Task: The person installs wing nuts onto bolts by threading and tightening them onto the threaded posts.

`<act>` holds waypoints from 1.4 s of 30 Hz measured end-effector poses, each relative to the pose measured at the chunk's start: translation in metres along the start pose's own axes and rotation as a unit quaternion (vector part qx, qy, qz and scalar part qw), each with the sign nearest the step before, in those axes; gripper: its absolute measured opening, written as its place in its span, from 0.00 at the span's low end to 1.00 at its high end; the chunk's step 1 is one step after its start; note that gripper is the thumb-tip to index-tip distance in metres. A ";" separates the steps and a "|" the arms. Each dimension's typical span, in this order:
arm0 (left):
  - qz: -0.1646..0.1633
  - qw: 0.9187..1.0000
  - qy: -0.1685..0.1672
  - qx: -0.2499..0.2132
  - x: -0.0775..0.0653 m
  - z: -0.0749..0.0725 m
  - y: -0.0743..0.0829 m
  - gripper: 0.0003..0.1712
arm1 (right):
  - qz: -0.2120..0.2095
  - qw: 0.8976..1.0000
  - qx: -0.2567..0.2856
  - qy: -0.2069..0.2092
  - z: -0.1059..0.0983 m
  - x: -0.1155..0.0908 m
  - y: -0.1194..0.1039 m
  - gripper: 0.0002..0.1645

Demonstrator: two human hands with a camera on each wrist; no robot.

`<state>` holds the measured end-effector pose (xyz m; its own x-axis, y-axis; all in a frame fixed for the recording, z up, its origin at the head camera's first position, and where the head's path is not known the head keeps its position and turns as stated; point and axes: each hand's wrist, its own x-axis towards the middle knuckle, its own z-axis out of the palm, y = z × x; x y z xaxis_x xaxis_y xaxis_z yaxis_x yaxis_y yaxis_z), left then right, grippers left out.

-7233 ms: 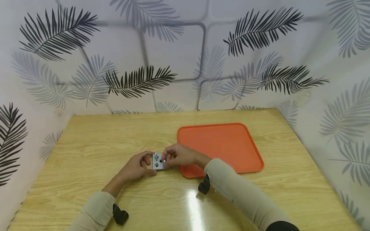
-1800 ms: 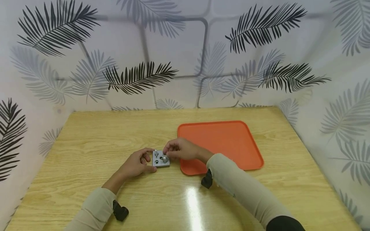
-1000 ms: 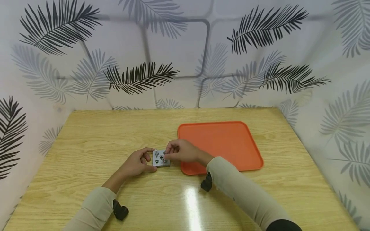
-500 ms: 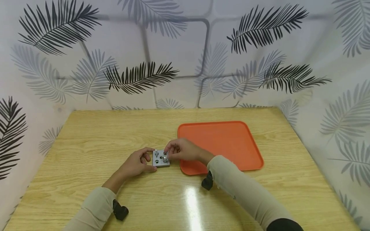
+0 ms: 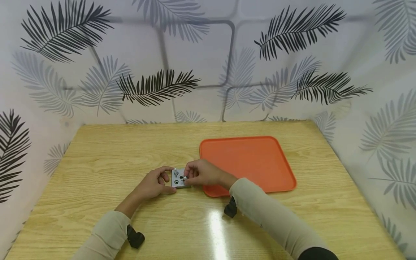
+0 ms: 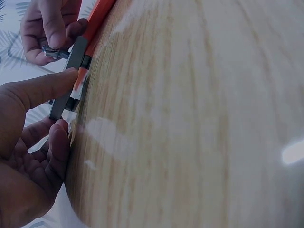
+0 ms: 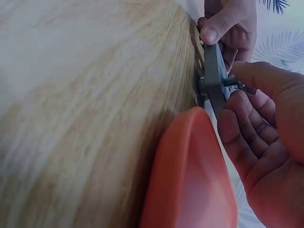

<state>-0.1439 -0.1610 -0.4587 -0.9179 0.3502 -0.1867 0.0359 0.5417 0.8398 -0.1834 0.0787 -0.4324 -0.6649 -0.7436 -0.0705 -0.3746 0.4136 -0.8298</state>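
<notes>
A small grey metal plate (image 5: 178,183) with several holes lies left of the tray, slightly raised on bolt heads beneath it. My left hand (image 5: 152,185) grips its left side, thumb on the front edge and fingers at the back. One bolt (image 5: 176,173) stands up from the back left part. From the front right part rises another threaded bolt (image 7: 231,81). My right hand (image 5: 202,173) pinches the shiny fitting on that bolt's upper end between thumb and fingers. The fitting looks like a wing nut (image 6: 50,51), mostly hidden by the fingers.
An orange tray (image 5: 247,162) lies on the wooden table (image 5: 130,144) just right of the plate, under my right forearm. A leaf-patterned cloth (image 5: 208,54) hangs behind the table. Black wrist cameras (image 5: 135,237) sit on both sleeves.
My right hand repeatedly shifts back from the front right bolt and returns; half a second ago the bolt was uncovered, now the fingers pinch there again. My left hand stays on the plate.
</notes>
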 end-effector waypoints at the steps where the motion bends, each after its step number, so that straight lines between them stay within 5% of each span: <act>1: 0.002 1.000 -0.001 0.000 0.000 0.000 0.000 0.39 | 0.004 1.000 0.003 0.001 0.000 0.000 0.000 0.09; 10: 0.003 1.000 0.002 -0.005 -0.001 0.000 0.002 0.40 | -0.002 0.999 -0.018 0.045 -0.011 -0.002 0.003 0.08; 30: -0.006 1.000 0.004 -0.006 -0.001 0.000 0.002 0.39 | -0.012 0.999 -0.021 -0.020 -0.006 0.003 0.001 0.11; 42: -0.008 1.000 0.004 0.003 0.000 0.000 0.000 0.39 | 0.037 0.999 0.017 0.014 -0.004 0.001 0.002 0.10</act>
<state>-0.1438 -0.1608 -0.4586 -0.9215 0.3353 -0.1961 0.0233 0.5515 0.8339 -0.1872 0.0809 -0.4320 -0.7078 -0.6965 -0.1180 -0.3019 0.4493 -0.8408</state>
